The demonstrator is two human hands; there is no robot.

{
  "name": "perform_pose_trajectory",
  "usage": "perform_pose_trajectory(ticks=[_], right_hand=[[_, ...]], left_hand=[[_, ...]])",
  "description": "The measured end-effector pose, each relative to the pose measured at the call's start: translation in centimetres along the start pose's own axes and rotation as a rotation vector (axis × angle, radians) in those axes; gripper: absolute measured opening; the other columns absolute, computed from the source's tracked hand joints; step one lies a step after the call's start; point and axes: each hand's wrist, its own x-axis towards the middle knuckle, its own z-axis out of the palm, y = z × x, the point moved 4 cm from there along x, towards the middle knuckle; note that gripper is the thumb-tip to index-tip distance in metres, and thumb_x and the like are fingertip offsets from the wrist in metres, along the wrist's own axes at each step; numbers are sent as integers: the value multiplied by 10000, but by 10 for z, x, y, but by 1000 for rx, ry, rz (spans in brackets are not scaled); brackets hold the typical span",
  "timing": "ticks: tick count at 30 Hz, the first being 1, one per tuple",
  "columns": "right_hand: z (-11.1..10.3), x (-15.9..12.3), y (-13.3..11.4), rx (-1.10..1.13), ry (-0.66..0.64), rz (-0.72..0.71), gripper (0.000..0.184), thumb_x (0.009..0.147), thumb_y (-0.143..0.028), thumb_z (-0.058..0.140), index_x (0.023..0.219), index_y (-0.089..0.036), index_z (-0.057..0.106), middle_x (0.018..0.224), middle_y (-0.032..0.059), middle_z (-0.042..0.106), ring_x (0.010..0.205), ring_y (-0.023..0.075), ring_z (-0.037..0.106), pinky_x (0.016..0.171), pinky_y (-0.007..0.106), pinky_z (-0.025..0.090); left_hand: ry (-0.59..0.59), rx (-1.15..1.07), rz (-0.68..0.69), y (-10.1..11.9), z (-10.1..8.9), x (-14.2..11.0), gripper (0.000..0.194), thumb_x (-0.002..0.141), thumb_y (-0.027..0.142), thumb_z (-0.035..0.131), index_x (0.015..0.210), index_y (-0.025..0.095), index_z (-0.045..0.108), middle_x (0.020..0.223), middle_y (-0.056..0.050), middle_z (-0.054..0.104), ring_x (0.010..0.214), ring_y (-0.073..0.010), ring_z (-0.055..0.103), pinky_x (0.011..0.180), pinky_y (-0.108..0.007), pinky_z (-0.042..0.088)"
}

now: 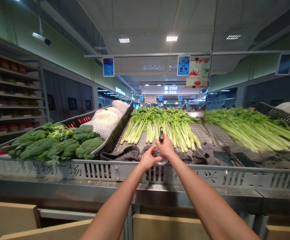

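Both hands are on a spray bottle (162,161) with a see-through body and a black spray head, held above the near edge of the sloped display. My right hand (167,147) is wrapped round the bottle just below its black head, which points away from me. With fingers closed on the bottle's lower left side, my left hand (148,159) steadies it. Celery (157,125) lies just beyond, leafy ends away and pale stalk ends towards me. Dark crumpled cloth (125,153) runs along the front below the stalks.
Broccoli (40,143) and pieces in white foam net (105,120) fill the left side, behind a black crate wall (116,128). A grey slotted rail (132,171) edges the front. The mirror (234,96) at right reflects celery. Price signs (183,65) hang overhead.
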Motion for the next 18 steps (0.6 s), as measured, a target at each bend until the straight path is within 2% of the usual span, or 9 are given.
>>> perform_pose_trajectory(ticks=[10, 14, 18], right_hand=[[-2, -2, 0, 25, 6, -21, 281, 641, -351, 434, 858, -177, 477, 640, -9, 516, 545, 114, 457, 512, 222, 334], [-9, -3, 2, 7, 26, -32, 271, 639, -351, 429, 842, -179, 483, 611, -15, 511, 522, 114, 452, 501, 221, 328], [-19, -1, 11, -25, 35, -37, 263, 634, -350, 441, 834, -184, 480, 612, -10, 522, 528, 119, 462, 507, 223, 332]], left_hand=[[-24, -55, 16, 1, 2, 2, 681, 476, 347, 688, 1099, 173, 475, 833, -23, 600, 786, -166, 534, 754, -274, 392], [-46, 58, 9, 12, 6, 1, 652, 491, 363, 672, 1092, 206, 471, 882, -8, 597, 824, -169, 534, 778, -282, 386], [-64, 123, -4, 22, 17, 1, 650, 509, 384, 657, 1104, 216, 456, 920, -7, 589, 855, -173, 531, 790, -292, 384]])
